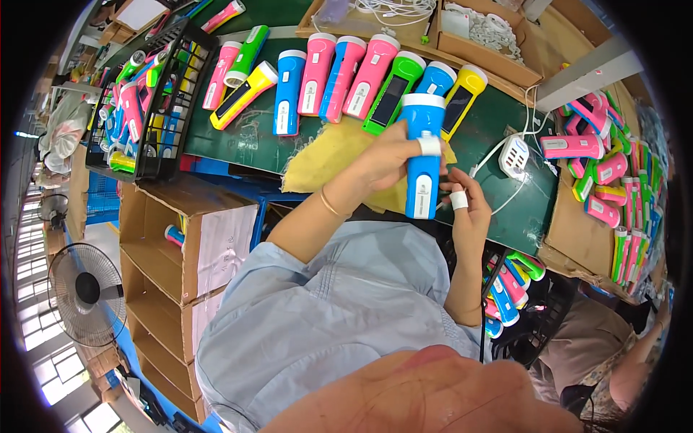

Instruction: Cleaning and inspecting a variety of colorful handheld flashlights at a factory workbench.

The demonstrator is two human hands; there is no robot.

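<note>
Green tabletop (pixel 238 142), workshop setting; flashlights in several colours (pixel 315 76) ranged along its far side. Item: one blue flashlight (pixel 421 189), held over the yellow cloth (pixel 317 160); long axis running near to far, wide head toward the row, tail nearest. Left hand (pixel 388 157): clamped round the barrel (white tape (pixel 430 146) on the thumb), other fingers mostly hidden. Right hand (pixel 471 207): fingers apart, loosely curled beside the tail; contact cannot be told.

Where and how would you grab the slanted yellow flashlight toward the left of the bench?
I'd grip the yellow flashlight around its slim body, below the flared head, coming from the near side. It lies slanted with its head pointing away to the right, and a green flashlight crowds its far side.
</note>
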